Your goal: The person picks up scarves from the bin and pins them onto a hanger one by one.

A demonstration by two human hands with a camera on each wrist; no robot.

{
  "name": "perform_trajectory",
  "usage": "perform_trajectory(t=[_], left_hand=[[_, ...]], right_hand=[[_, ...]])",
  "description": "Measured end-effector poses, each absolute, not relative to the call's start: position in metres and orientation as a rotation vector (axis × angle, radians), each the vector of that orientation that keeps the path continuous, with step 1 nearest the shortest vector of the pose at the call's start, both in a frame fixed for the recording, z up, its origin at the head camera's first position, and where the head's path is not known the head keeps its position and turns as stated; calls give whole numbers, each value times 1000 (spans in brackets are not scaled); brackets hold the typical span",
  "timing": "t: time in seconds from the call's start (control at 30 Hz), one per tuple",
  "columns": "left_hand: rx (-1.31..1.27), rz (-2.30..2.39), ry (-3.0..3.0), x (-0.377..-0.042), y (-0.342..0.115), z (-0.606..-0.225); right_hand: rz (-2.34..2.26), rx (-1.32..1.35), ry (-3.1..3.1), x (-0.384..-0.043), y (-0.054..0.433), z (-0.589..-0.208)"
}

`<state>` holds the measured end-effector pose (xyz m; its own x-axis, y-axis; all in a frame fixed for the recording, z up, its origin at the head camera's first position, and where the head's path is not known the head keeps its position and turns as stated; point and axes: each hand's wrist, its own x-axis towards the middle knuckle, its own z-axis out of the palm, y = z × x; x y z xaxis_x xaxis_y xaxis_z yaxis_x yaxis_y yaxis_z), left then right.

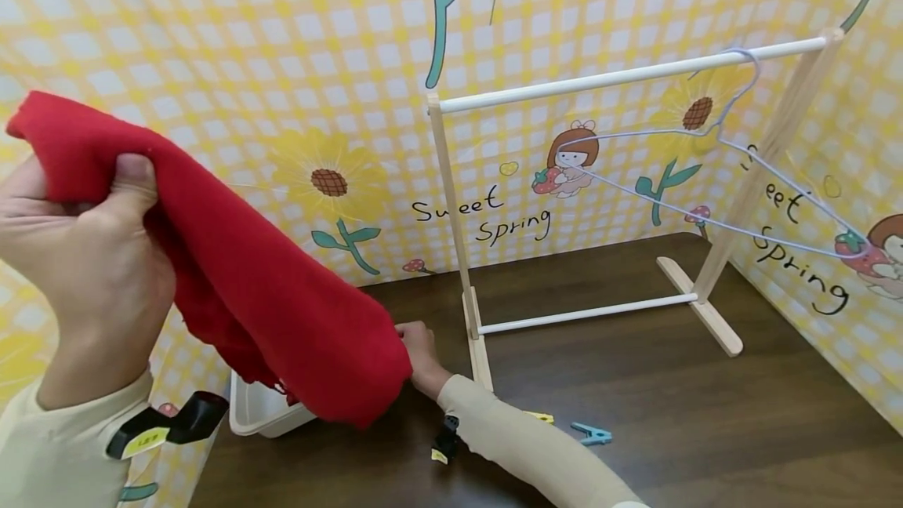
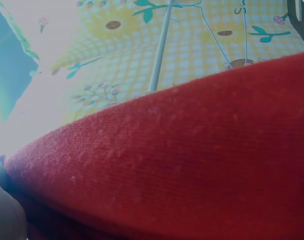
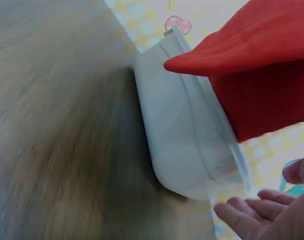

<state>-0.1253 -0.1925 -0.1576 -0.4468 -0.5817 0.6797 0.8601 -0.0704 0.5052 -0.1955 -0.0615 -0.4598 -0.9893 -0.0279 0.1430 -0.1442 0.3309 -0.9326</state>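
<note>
My left hand [image 1: 106, 265] grips one end of a red knitted cloth [image 1: 282, 296], raised at the left of the head view; the thumb presses on the fabric. From there the cloth slants down to the right and fills much of the left wrist view. Its lower part hangs over a white plastic basin [image 3: 167, 120]. The cloth's full shape cannot be made out, as it is folded. My right hand [image 1: 426, 359] is beside the cloth's lower end, partly hidden by it in the head view. In the right wrist view its fingers [image 3: 264, 207] are extended and hold nothing.
A small wooden rack [image 1: 748, 171] with a white top bar [image 1: 635, 77] stands on the dark table [image 1: 677, 429]. On that bar hangs a lilac hanger [image 1: 656, 202]. Yellow [image 1: 542, 417] and blue [image 1: 592, 434] clothespins lie near my right sleeve. Checked fabric backs the scene.
</note>
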Motion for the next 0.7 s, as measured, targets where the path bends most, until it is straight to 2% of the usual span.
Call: perform_trajectory(t=[0.3, 0.7], left_hand=[[-403, -1726, -1065, -127, -184, -161], [-446, -1696, -1055, -128, -175, -164]], right_hand=[[1922, 295, -2379, -200, -34, -468], [2312, 396, -2042, -196, 12, -450]])
